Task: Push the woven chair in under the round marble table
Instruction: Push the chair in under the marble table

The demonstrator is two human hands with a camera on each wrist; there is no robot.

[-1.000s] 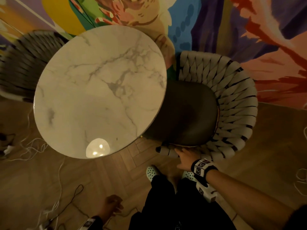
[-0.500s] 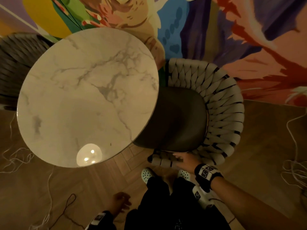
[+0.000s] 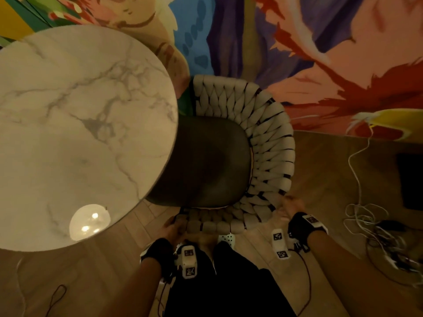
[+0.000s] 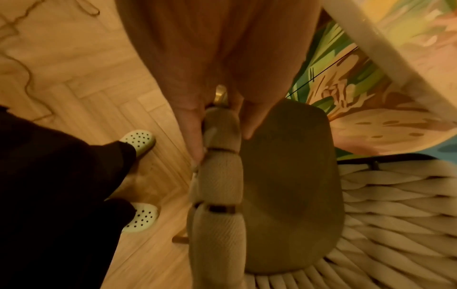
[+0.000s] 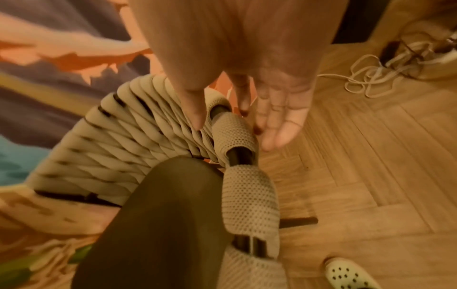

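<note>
Woven cream cord wrapping the chair [image 3: 263, 143], dark seat already tucking partly under the marble table [image 3: 80, 133]. Head view: left hand [image 3: 172, 226] and right hand [image 3: 289, 208] sitting on the rim. Left wrist: thumb and fingers [image 4: 191, 136] clamping the padded rim [image 4: 220, 176]. Right wrist: fingers [image 5: 279, 121] staying spread, loose, beside the rim. Judging frame stiff, cord soft; gripping the rim tube looking best.
</note>
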